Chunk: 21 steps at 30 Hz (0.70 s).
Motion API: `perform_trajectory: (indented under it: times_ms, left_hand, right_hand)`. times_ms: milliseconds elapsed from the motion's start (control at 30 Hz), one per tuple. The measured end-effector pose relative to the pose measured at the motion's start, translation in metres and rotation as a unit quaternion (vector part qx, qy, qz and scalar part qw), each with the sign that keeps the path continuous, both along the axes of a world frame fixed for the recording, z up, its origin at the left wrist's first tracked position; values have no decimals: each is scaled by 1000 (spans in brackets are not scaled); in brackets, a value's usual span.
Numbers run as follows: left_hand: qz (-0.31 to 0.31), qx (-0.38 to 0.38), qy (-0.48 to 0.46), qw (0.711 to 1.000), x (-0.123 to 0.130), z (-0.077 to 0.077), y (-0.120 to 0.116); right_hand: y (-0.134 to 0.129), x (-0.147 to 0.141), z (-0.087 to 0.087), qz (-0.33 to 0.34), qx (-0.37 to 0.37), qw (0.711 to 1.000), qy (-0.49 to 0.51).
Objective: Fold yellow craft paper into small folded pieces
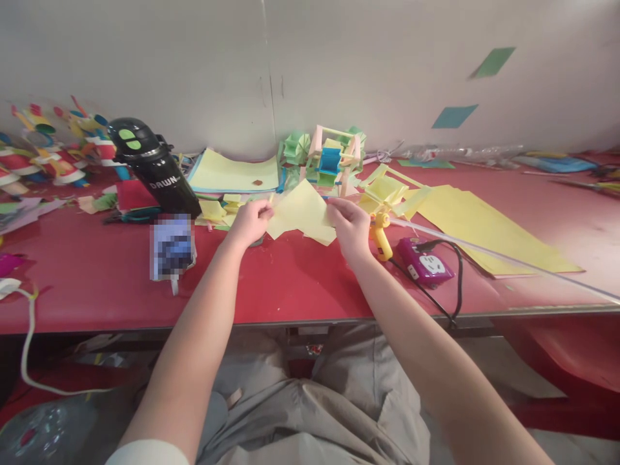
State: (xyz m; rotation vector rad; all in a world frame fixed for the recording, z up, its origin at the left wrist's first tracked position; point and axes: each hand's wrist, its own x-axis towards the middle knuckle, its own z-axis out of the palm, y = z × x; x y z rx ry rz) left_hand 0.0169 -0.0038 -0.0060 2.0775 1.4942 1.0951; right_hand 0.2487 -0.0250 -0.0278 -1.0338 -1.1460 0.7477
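Pinching pale yellow paper (301, 212) by its two side edges, with left hand (249, 223) at the edge nearer black bottle (162, 177) and right hand (349, 227) at the farther one. Holding it right of bottle, over red table (295, 284). Also right of bottle: paper model (330, 163) with blue panels, yellow glue gun (382, 237), purple power socket (426, 261), large yellow sheets (489, 232). Left of bottle: colourful figures (58, 161).

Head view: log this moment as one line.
left hand: holding yellow paper | right hand: holding its other side | beside right hand: glue gun
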Motion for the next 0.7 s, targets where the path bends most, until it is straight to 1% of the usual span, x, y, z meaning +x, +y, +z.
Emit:
perform_trajectory:
  times_ms: [100, 200, 300, 400, 467, 533, 700]
  left_hand:
    - [1, 19, -8, 1000, 2, 2, -2]
    - [16, 38, -21, 999, 2, 3, -2]
    - [8, 33, -13, 999, -3, 2, 0]
    - [-30, -11, 11, 999, -7, 1, 2]
    - [-55, -39, 32, 997, -7, 0, 1]
    - [-67, -48, 49, 995, -4, 0, -1]
    - [-94, -28, 41, 994, 8, 1, -8]
  right_hand:
    - [-1, -2, -1, 17, -4, 1000, -25]
    - [-4, -4, 4, 44, -45, 998, -17]
    - [-8, -6, 9, 128, -111, 985, -6]
    - [-11, -8, 9, 193, -131, 972, -22]
    - [-11, -8, 7, 207, -131, 969, -29]
    - [-11, -8, 4, 211, -132, 968, -34]
    - [-12, -11, 2, 230, -122, 963, -75]
